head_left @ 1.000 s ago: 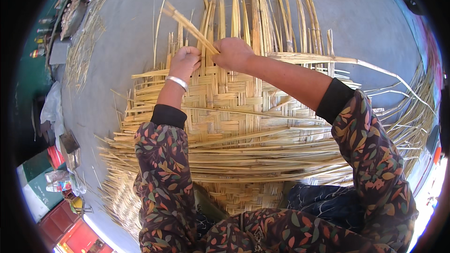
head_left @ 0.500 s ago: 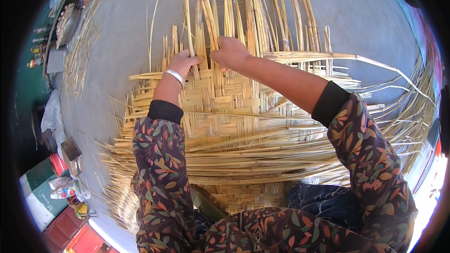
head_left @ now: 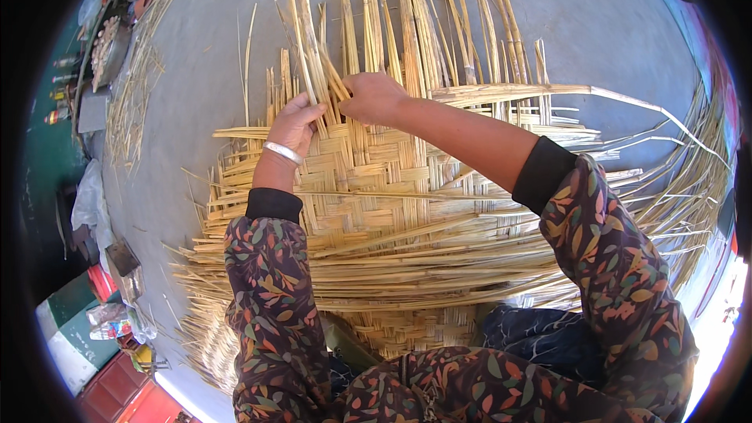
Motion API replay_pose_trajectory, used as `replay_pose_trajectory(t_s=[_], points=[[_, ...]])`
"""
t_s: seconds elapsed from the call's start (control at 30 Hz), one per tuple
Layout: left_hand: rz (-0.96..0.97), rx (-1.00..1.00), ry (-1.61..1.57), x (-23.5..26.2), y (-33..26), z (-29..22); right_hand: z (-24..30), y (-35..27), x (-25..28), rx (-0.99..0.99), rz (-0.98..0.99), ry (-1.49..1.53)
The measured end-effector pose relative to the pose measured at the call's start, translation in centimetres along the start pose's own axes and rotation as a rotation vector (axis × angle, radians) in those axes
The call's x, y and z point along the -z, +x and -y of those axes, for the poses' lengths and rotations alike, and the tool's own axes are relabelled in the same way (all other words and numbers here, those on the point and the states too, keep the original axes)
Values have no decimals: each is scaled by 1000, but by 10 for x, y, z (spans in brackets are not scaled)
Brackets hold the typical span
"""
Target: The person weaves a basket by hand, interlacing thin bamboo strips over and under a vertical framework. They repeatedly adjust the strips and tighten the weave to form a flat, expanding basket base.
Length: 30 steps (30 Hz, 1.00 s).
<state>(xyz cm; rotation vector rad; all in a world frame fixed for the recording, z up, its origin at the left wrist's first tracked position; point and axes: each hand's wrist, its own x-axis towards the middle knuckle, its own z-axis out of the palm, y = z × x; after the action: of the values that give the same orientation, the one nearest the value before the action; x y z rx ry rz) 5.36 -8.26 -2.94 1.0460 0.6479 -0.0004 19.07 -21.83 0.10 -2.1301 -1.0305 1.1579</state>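
Head view showed the left hand (head_left: 296,121) and right hand (head_left: 374,96) meeting at upper centre of the frame, over the far edge of a half-woven straw mat (head_left: 376,188) that filled the middle of the picture. Left hand, with a silver bangle (head_left: 282,152) at the wrist, had fingers closed round a few upright loose strips (head_left: 307,39), likely lifting them clear so a cross strip could pass. Right hand was pinched on a short strip (head_left: 333,78) just beside the left fingers, angled toward the gap, grip closed on it. More unwoven strips (head_left: 423,23) fanned toward the top of the frame, free ends resting on the grey concrete floor (head_left: 595,23). One long horizontal strip (head_left: 548,92) ran off to the right, probably the last cross row laid. Loose bundled straw (head_left: 439,274) lay across the near part of the mat, lower centre, close enough to reach. Floral sleeves (head_left: 274,305) came in from the bottom edge. Scattered straw (head_left: 133,86) and clutter sat at upper left, well apart from the work
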Motion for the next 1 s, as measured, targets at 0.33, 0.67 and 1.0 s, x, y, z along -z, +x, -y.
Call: replay_pose_trajectory(t_s=[0.33,0.67,1.0], points=[[-13,-106,-230,-15,-12,-3,-9,15,-4,107,99,-337],[-696,-194,178,-7,-16,20,-13,4,-10,135,-61,-163],[-958,-247,980,-26,-31,26,-14,-30,-11,368,-53,-420]])
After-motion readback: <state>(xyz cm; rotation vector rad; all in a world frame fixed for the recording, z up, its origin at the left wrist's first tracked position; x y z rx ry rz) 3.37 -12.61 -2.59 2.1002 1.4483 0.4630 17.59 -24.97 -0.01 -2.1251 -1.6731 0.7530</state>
